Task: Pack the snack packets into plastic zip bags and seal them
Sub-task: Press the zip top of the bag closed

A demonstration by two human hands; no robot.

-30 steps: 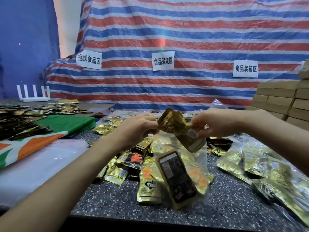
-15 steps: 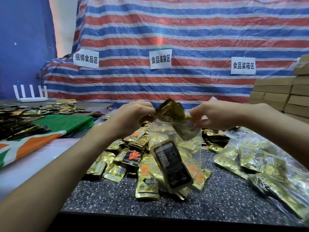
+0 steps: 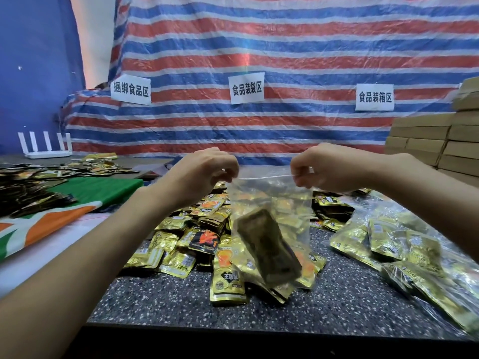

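A clear plastic zip bag (image 3: 269, 203) hangs in the air above the table, stretched by its top corners. My left hand (image 3: 207, 172) pinches the left end of the zip strip and my right hand (image 3: 321, 167) pinches the right end. Inside the bag, blurred, lie a dark snack packet (image 3: 269, 250) and some gold ones. A heap of loose gold snack packets (image 3: 186, 244) lies on the speckled table (image 3: 181, 301) under and behind the bag.
Filled zip bags of gold packets (image 3: 404, 244) lie at the right. Stacked cardboard boxes (image 3: 435, 141) stand at the back right. A green, orange and white cloth (image 3: 77, 203) with dark packets on it (image 3: 23, 187) covers the left. A white router (image 3: 46, 149) sits far left. A striped tarp with paper labels hangs behind.
The gold packet held at the bag's mouth has dropped inside. Both hands have moved apart to the top corners, pulling the zip strip taut, and the bag has been raised.
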